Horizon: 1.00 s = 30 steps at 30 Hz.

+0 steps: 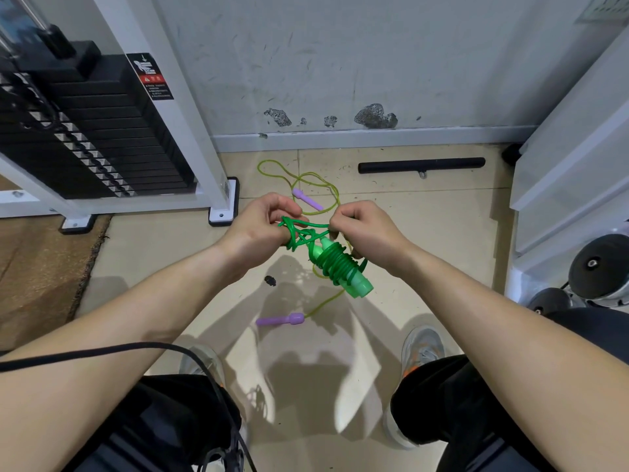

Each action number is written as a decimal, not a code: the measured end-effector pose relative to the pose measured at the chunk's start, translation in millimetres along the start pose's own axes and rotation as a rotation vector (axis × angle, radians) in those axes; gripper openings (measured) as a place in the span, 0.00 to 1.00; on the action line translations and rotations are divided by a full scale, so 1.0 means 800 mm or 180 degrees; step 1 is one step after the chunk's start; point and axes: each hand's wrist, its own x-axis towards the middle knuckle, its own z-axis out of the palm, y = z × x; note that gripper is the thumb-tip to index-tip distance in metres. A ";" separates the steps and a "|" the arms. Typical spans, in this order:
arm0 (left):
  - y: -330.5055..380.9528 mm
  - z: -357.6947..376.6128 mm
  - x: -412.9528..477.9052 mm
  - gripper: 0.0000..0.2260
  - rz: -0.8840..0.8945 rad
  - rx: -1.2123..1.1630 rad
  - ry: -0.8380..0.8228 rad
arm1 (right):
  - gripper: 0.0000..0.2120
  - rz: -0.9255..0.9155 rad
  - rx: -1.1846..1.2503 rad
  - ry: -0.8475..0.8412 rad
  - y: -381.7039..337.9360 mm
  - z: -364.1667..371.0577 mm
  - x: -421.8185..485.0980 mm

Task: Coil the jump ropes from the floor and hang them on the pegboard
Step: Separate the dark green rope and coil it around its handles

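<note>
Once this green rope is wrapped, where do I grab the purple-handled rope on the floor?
Take the near purple handle from above, fingers across its slim shaft. It lies flat on the tile, touching only its own cord, so it should lift free. The far handle sits among cord loops. Left hand and right hand both grip the green rope now.
</note>
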 end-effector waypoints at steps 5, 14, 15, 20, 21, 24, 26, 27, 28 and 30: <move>-0.001 0.005 0.000 0.18 -0.0030 0.0040 -0.0019 | 0.09 0.0023 -0.0091 -0.0377 -0.005 0.004 -0.003; 0.021 -0.016 0.008 0.14 0.0965 0.1945 0.0907 | 0.11 0.0232 0.0245 -0.0175 0.009 0.017 0.006; 0.025 -0.017 0.010 0.12 0.0920 0.1818 0.1001 | 0.11 0.0213 0.0246 -0.0134 0.010 0.017 0.007; 0.045 -0.013 0.009 0.05 0.0953 0.1394 0.0919 | 0.14 -0.0060 -0.0272 0.0003 0.005 0.014 0.010; 0.047 -0.013 0.010 0.04 0.1011 0.1387 0.0878 | 0.13 -0.0138 -0.0500 0.0038 0.002 0.012 0.011; 0.051 -0.011 0.013 0.04 0.1093 0.1401 0.0801 | 0.14 -0.0418 -0.0966 0.0274 -0.011 0.007 0.012; 0.053 -0.011 0.015 0.06 0.1123 0.1448 0.0777 | 0.16 -0.0713 -0.0958 0.0452 -0.019 0.003 0.014; 0.054 -0.010 0.015 0.06 0.1120 0.1456 0.0760 | 0.17 -0.0879 -0.0875 0.0439 -0.024 0.000 0.015; 0.054 -0.010 0.015 0.07 0.1102 0.1461 0.0748 | 0.16 -0.1036 -0.0736 0.0323 -0.031 -0.002 0.014; 0.054 -0.009 0.016 0.09 0.1059 0.1443 0.0740 | 0.12 -0.1204 -0.0492 0.0018 -0.042 -0.005 0.013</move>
